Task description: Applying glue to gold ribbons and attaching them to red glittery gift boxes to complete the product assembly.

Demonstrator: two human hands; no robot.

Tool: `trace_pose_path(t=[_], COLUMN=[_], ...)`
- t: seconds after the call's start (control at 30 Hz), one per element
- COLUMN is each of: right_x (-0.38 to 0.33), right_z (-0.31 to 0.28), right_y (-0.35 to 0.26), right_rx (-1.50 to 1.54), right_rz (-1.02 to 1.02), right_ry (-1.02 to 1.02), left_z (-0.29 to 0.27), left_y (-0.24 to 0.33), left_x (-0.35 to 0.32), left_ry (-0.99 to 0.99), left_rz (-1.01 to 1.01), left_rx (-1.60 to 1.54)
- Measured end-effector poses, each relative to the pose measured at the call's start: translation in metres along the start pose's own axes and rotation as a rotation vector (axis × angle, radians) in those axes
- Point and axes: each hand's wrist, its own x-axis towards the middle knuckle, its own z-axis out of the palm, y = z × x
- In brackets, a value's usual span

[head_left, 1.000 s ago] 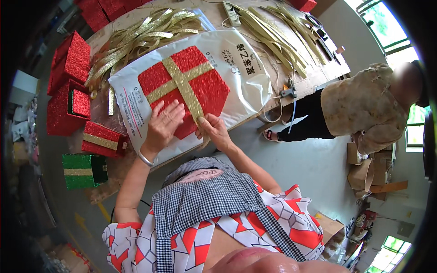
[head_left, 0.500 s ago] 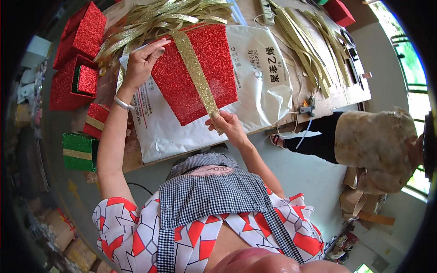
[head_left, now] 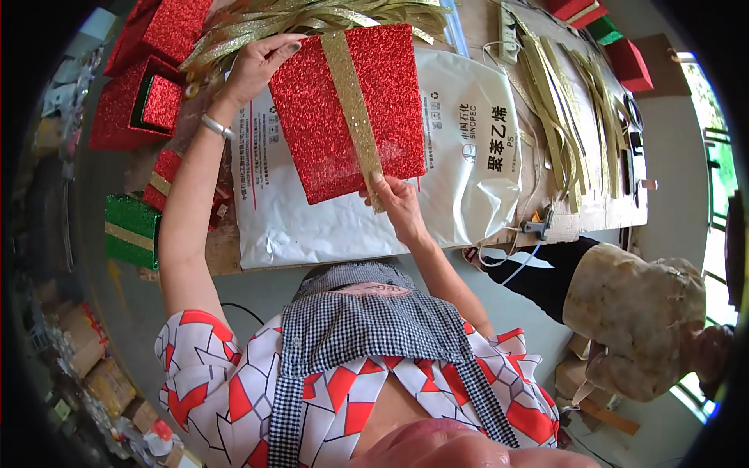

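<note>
A red glitter box [head_left: 390, 93] is held over a white printed plastic bag [head_left: 460, 210] on the workbench. A gold glitter ribbon [head_left: 349, 90] runs down its face from the far edge to the near edge. At the box's far left corner, my left hand [head_left: 261, 70] grips the edge, fingers over the top and thumb apart from them. My right hand [head_left: 398, 204] pinches the ribbon's near end between thumb and fingers at the near edge. The ribbon's tip hangs just below that edge. The underside of the box is hidden.
Gold ribbon strips [head_left: 312, 19] lie heaped behind the box, with more strips [head_left: 558, 117] on the right. Red boxes [head_left: 129, 109] and a green box with gold band [head_left: 131, 234] stand left. A glue gun [head_left: 537, 226] sits at the bench edge, near another person [head_left: 632, 312].
The whole view has shifted a little. Against the bag, the box has moved slightly away from me and left, both hands moving with it. Both grips look the same.
</note>
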Motion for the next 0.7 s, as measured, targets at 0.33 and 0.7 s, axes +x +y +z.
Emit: trace_pose_path(t=[0.33,0.7], right_x=[-0.069,-0.063], right_z=[0.031,0.029], right_y=[-0.034,0.0], right_rx=[-0.008,0.163], right_rz=[-0.047,0.06], right_ry=[0.067,-0.176], left_z=[0.025,0.079], left_y=[-0.048,0.128], left_x=[-0.016,-0.224], left_ry=[-0.278,-0.238], left_rz=[-0.292,-0.665], left_rx=[-0.307,-0.548])
